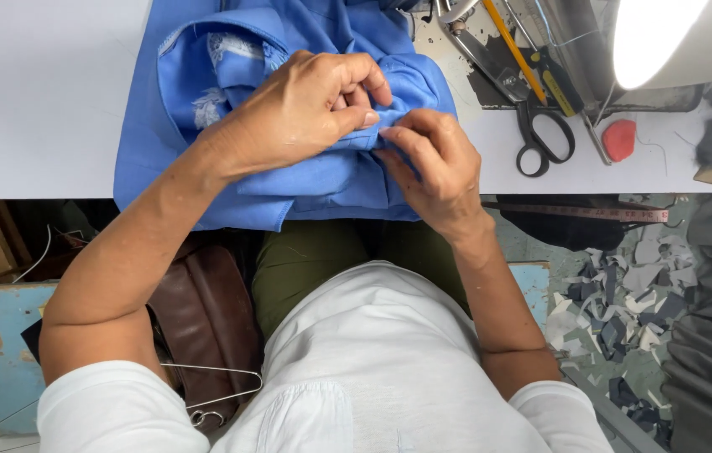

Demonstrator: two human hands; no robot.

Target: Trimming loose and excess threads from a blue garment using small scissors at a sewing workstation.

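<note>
At the front edge of the white tabletop (pixel 37 101), a crumpled blue cotton garment with pale embroidered patches (pixel 305 180) lies bunched and hangs partly over the edge toward the person's lap. On it, the left hand (pixel 305 105) is curled nearly closed, thumb and forefinger pinching a small fold of the cloth, and just beside it the right hand (pixel 431 159) is half closed, fingertips nipping the same ridge of fabric from the other side. This fine pinching likely goes best with both hands close together, the fold kept taut and the loose bulk resting on the tabletop. Further right, near the back edge, lie a yellow pencil (pixel 513 46), black-handled steel scissors (pixel 540 138) and a small red rounded chalk-like piece (pixel 619 139). Exactly what sits between the fingertips, thread, seam or stitch, is hidden by the fingers; the sewing machine at the top right corner is cut off and washed out by its lamp.
</note>
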